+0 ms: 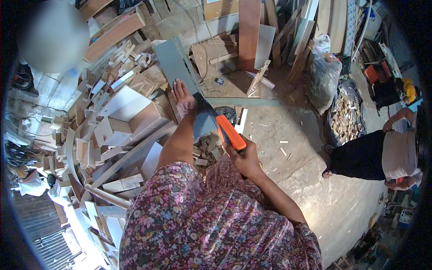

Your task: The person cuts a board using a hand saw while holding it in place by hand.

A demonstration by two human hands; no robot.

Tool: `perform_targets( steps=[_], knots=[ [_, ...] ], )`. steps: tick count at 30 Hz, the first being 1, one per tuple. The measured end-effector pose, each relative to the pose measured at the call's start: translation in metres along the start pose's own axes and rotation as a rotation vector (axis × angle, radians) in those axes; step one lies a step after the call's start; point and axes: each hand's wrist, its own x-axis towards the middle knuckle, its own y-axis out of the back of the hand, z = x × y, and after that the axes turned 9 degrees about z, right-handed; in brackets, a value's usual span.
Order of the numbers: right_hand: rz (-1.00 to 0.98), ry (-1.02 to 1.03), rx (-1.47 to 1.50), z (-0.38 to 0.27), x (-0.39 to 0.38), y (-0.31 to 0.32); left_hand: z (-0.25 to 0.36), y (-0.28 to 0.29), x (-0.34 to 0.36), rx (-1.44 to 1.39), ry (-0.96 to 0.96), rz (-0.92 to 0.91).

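A long grey board (169, 58) slopes away from me, left of centre. My left hand (184, 101) lies flat on it, fingers stretched out and pointing up the board. My right hand (246, 158) is wrapped round the orange handle of a handsaw (231, 133). The saw's dark blade runs from the handle up and left to the board's right edge, just right of my left hand. Whether the teeth are in the wood, I cannot tell. What supports the board is mostly hidden.
Wood offcuts (130, 119) are heaped along my left. A person (364, 155) stands at the right, near a black sack of wood scraps (346, 108) and a filled clear plastic bag (325, 74). Tall boards (249, 31) lean at the back. Small wood bits lie on the concrete floor (292, 130).
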Motion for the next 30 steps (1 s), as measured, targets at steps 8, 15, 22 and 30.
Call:
perform_targets(
  steps=[8,15,22,30],
  knots=[
    [0.148,0.082,-0.002,0.059,0.075,-0.039,0.009,-0.014,0.002,0.062,-0.011,-0.043],
    [0.071,0.190,-0.171,0.034,0.046,-0.038,-0.003,-0.013,-0.008,0.014,0.005,-0.037],
    [0.115,0.185,-0.182,0.048,0.058,-0.048,-0.003,-0.020,-0.006,-0.052,-0.032,0.111],
    [0.121,0.146,-0.178,0.055,0.053,-0.038,0.003,-0.006,-0.006,0.119,-0.076,0.052]
  ],
)
